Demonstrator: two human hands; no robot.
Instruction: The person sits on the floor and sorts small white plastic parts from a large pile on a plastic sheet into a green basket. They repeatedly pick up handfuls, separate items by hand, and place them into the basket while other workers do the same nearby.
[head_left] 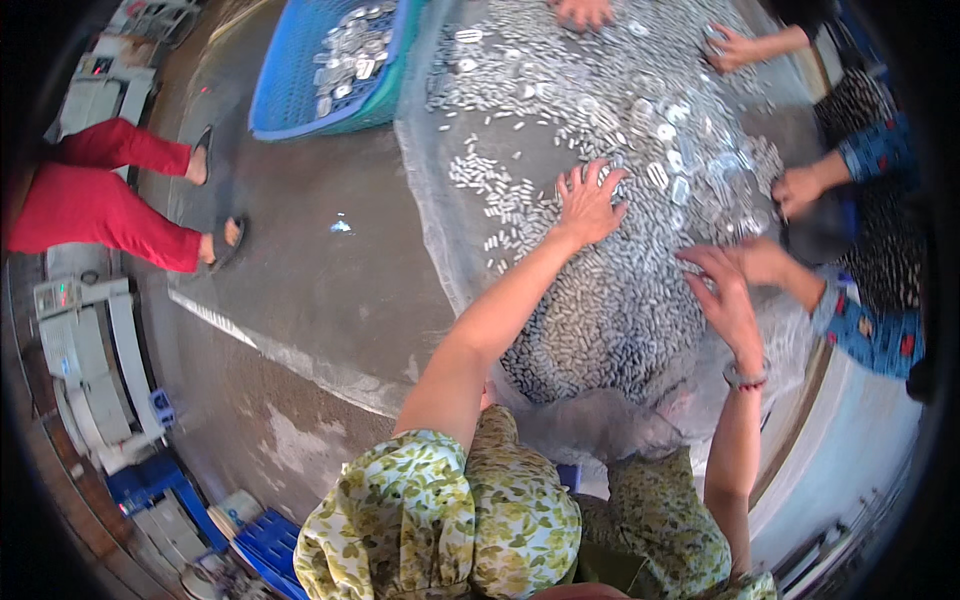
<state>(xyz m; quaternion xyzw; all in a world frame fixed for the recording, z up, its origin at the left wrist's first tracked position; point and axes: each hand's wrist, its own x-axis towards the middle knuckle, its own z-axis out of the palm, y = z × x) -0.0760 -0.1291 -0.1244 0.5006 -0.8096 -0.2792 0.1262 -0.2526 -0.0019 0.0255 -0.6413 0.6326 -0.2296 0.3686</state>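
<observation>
My left hand reaches out with its fingers spread, palm down on a heap of small silvery metal pellets. No held piece shows in it. My right hand hovers at or just over the heap's right side, thumb and fingers apart; a bracelet circles that wrist. Between and beyond my hands lie larger flat silvery pieces with slots or holes, such as a slotted plate. The pellets rest on a clear plastic sheet, which is bunched up near my lap.
A blue plastic basket at the far left holds several flat silvery pieces. Other people's hands work in the heap: one hand at the far edge, another far right, and two by a blue sleeve. A person in red trousers sits left.
</observation>
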